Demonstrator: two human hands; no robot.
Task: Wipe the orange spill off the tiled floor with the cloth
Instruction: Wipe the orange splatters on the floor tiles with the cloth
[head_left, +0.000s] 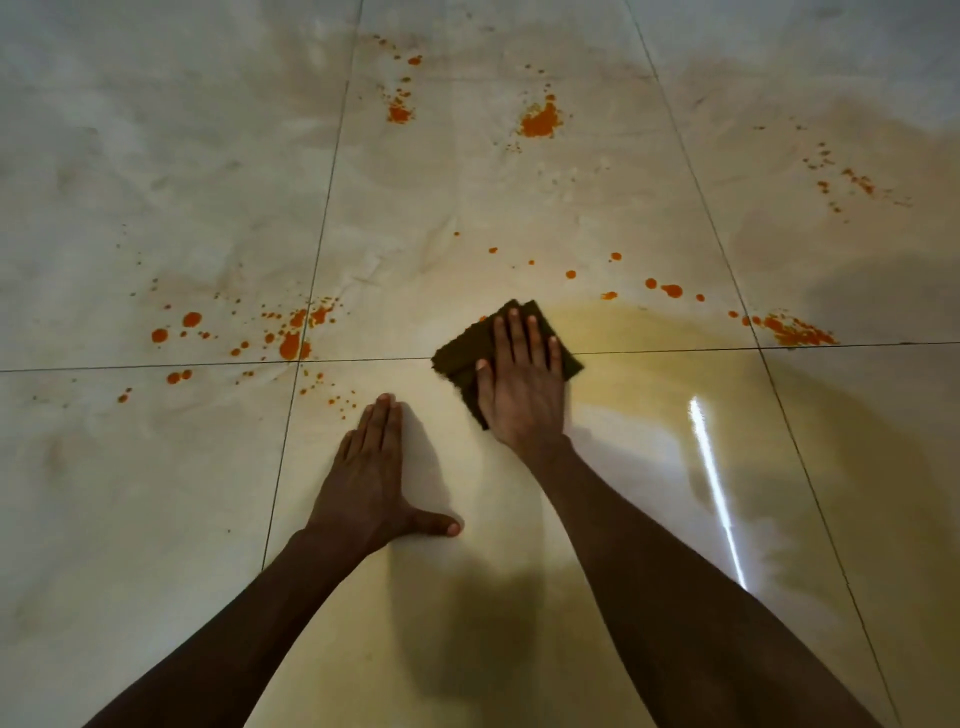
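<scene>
A dark, folded cloth (462, 353) lies flat on the pale tiled floor (156, 156), over a grout line near the middle of the view. My right hand (524, 384) presses down on it with straight, spread fingers. My left hand (371, 478) rests flat on the bare tile to the left and nearer to me, thumb out. Orange splatter (291, 343) dots the floor to the left of the cloth. More orange patches lie farther off (540, 122) and to the right (795, 332). A yellowish smear (649, 332) arcs rightward from the cloth.
Dark grout lines (322, 249) cross the glossy tiles. A bright streak of reflected light (717, 488) runs along the wet-looking tile on the right. My own shadow falls on the floor between my forearms.
</scene>
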